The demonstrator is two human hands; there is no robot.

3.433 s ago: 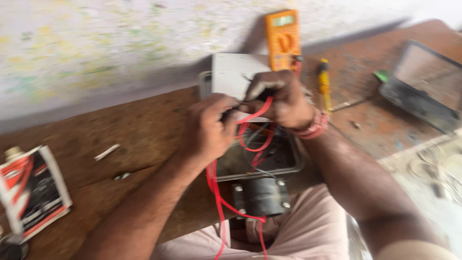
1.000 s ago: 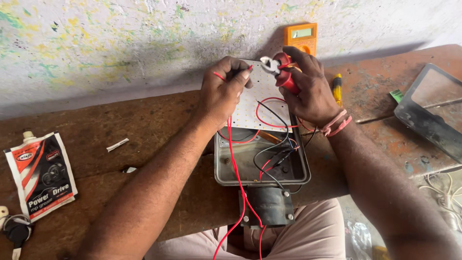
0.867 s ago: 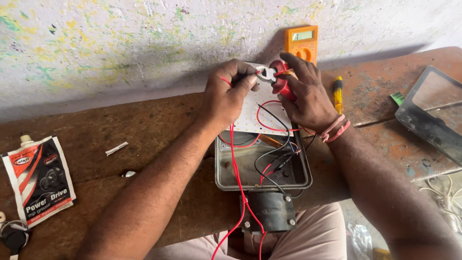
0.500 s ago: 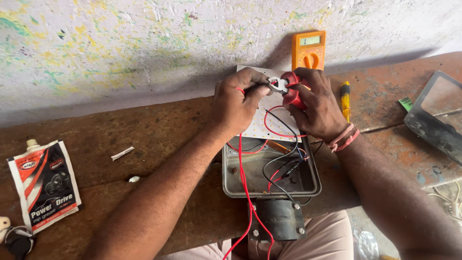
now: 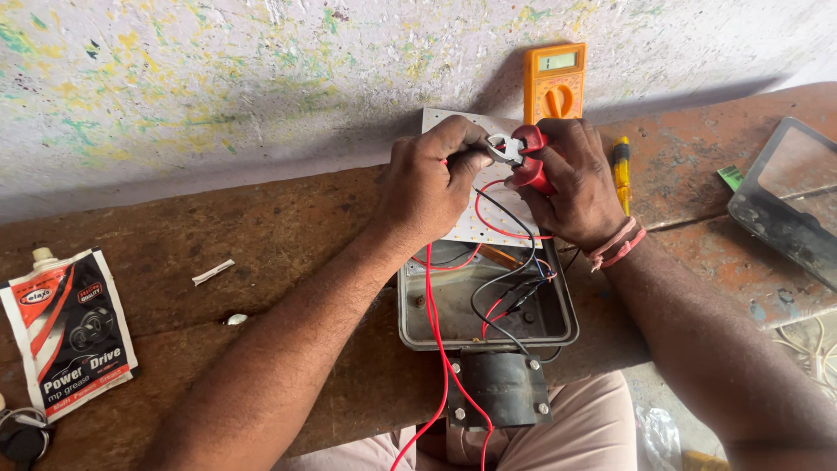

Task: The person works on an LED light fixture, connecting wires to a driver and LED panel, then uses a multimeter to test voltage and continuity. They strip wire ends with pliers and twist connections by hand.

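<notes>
- Right hand (image 5: pixel 571 179) clamped my red-handled cutters (image 5: pixel 520 155) above the metal housing (image 5: pixel 485 307).
- Left hand (image 5: pixel 432 183) pinched the red wire (image 5: pixel 433 305); I feared nicking strands if the cutters bit deep.

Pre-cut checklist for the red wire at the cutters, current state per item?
1. Left hand pinches the red wire near the cutter tip: ok.
2. Right hand has a full grip on the red-handled cutters: ok.
3. Wire seated between the cutter blades: cannot tell, fingers hide it.
4. Black wire out of the blades: cannot tell, it runs close below.
5. Metal housing resting flat on the wooden bench: ok.
6. Orange multimeter out of the hands' way, against the wall: ok.
</notes>
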